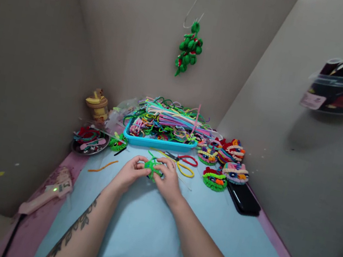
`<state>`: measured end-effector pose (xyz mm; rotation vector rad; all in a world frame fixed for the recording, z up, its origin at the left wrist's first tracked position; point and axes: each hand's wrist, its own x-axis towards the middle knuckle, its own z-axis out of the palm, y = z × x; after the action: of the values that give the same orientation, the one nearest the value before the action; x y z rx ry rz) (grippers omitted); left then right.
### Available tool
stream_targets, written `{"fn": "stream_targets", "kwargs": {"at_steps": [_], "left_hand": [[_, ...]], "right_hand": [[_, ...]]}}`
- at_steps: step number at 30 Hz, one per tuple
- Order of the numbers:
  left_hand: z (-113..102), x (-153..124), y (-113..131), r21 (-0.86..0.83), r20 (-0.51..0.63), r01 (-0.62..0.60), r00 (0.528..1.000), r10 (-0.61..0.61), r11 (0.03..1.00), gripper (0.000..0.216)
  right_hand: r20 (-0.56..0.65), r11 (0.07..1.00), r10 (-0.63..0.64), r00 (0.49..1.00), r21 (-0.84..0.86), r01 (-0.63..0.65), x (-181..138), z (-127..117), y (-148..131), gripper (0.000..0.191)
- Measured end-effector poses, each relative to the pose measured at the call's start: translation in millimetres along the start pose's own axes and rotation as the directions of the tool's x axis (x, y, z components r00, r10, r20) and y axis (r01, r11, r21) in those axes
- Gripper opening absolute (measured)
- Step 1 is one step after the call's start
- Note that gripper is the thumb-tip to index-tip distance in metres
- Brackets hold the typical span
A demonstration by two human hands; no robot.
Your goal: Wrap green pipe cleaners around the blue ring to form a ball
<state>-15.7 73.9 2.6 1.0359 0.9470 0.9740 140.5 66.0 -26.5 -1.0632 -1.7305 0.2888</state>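
Between both hands, a green pipe-cleaner piece (pixel 152 169) is held over the light blue cloth, a loose green strand rising from its top. My left hand (pixel 135 170) pinches it from the left side. From the right, my right hand (pixel 168 176) grips it with thumb and fingers, hiding part of it. Just beyond my right hand lie scissors (pixel 181 164) with one red and one yellow handle loop. An orange pipe cleaner (pixel 103 166) rests to the left of my left hand. A finished-looking green pipe-cleaner creature (pixel 118 141) sits further back on that side.
A blue tray (pixel 159 144) heaped with pipe cleaners stands at the back. Colourful pipe-cleaner pieces (pixel 214 179) and a black phone (pixel 243 199) lie right. A pink glue gun (pixel 50 195), its light lit, and a metal bowl (pixel 88 148) are left. Grey panels (pixel 136 29) enclose the table.
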Motion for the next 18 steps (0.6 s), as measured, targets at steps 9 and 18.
{"fn": "stream_targets", "kwargs": {"at_steps": [9, 18], "left_hand": [[-4, 5, -9, 0.121, -0.022, -0.095, 0.995, 0.098, 0.988, 0.038], [-8, 8, -13, 0.345, -0.014, -0.193, 0.977, 0.211, 0.919, 0.031]], "right_hand": [[-0.022, 0.997, -0.033, 0.999, -0.071, 0.031, -1, -1, -3, 0.013], [-0.007, 0.997, 0.030, 1.000, -0.065, -0.030, -1, 0, 0, 0.008]]}}
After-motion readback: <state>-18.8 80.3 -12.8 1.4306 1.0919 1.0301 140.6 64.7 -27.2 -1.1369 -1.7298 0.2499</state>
